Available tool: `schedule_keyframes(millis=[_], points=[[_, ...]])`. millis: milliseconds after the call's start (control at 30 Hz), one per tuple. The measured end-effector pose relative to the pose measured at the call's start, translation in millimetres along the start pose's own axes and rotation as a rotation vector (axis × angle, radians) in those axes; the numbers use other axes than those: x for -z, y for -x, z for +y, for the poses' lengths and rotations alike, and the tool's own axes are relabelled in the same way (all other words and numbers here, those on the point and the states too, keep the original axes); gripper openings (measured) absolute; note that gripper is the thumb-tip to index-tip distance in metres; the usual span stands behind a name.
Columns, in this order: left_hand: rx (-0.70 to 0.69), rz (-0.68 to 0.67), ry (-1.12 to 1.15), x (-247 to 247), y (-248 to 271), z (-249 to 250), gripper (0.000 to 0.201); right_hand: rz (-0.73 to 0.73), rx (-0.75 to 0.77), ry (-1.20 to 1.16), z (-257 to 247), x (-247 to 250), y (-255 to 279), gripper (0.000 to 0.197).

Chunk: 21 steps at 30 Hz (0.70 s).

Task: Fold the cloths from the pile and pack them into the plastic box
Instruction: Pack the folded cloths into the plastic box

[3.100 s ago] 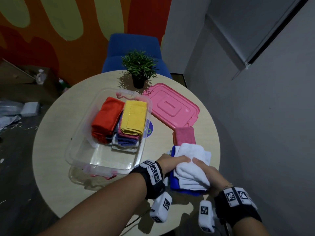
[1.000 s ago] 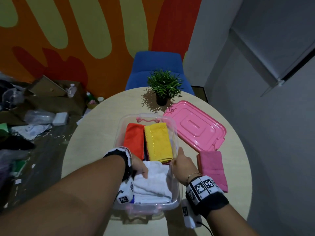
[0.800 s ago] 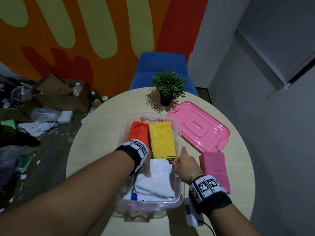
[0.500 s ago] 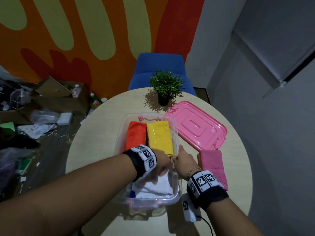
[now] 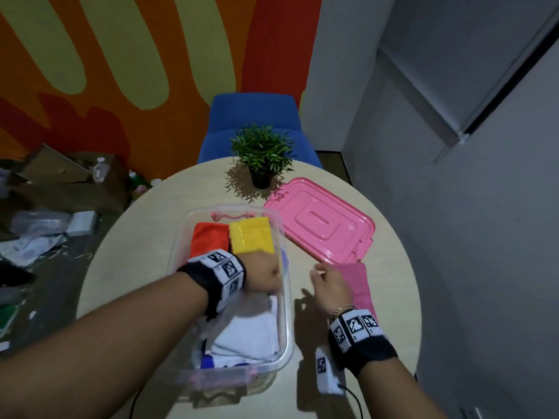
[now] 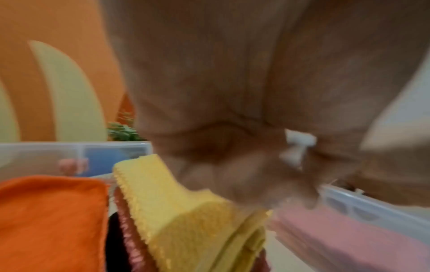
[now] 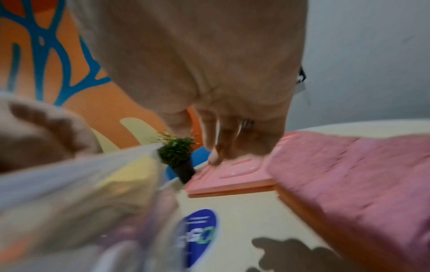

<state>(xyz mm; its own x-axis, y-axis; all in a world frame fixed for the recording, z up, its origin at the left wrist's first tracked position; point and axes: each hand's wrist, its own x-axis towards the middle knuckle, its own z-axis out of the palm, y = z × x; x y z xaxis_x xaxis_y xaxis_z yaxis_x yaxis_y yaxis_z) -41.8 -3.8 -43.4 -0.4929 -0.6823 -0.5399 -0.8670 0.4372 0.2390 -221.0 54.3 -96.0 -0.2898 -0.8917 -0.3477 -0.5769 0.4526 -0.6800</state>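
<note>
Now the white cloth [image 5: 248, 331] lies inside the plastic box [image 5: 286, 297], near its front wall, where seconds ago it sat on the table [image 5: 127, 267]; only the pink cloth [image 5: 357, 282], just right of the box, seems left to pack. The left hand [image 5: 261, 275] holds curled fingers over the white cloth, grip unclear. The right hand [image 5: 331, 287], fingers relaxed and empty, has left the box and reaches over the pink cloth.

Looks like an office break-out or meeting corner, mid-setup. Round pale table [image 5: 127, 255] with a blue upholstered chair [image 5: 254, 116] pushed in, small potted plant [image 5: 261, 152] as decor. Painted mural wall [image 5: 121, 55] in orange, red and olive; the rest plain grey. Cardboard boxes [image 5: 60, 176] and packaging scraps [image 5: 36, 234] lie on the floor at left.
</note>
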Motion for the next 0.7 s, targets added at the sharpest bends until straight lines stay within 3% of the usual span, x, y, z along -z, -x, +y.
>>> schedule_keyframes(millis=[67, 100, 167, 233, 333, 433, 500, 600, 700], points=[[0.091, 0.294, 0.041, 15, -12, -15, 0.028, 0.235, -0.128, 0.125, 27, 12, -16, 0.022], [0.154, 0.319, 0.011, 12, -19, -20, 0.037, 0.291, -0.207, 0.183, 37, 18, -22, 0.027], [0.273, 0.185, -0.025, -11, -37, -32, 0.072, 0.256, -0.390, 0.267, 56, 23, -33, 0.042], [0.287, 0.099, -0.015, -36, -50, -37, 0.091, 0.141, -0.502, 0.261, 75, 21, -40, 0.055], [0.212, 0.086, -0.026, -51, -56, -38, 0.088, 0.016, -0.535, 0.172, 96, 12, -40, 0.075], [0.186, 0.062, -0.037, -53, -54, -43, 0.087, 0.010, -0.550, 0.168, 108, 5, -36, 0.094], [0.179, 0.017, -0.011, -50, -56, -48, 0.086, -0.002, -0.572, 0.156, 111, 3, -35, 0.091], [0.148, -0.080, 0.076, -21, -47, -47, 0.077, -0.065, -0.563, 0.000, 110, 4, -30, 0.066], [0.094, 0.082, 0.310, 24, -26, -56, 0.046, -0.099, -0.548, -0.143, 105, 10, -21, 0.056]])
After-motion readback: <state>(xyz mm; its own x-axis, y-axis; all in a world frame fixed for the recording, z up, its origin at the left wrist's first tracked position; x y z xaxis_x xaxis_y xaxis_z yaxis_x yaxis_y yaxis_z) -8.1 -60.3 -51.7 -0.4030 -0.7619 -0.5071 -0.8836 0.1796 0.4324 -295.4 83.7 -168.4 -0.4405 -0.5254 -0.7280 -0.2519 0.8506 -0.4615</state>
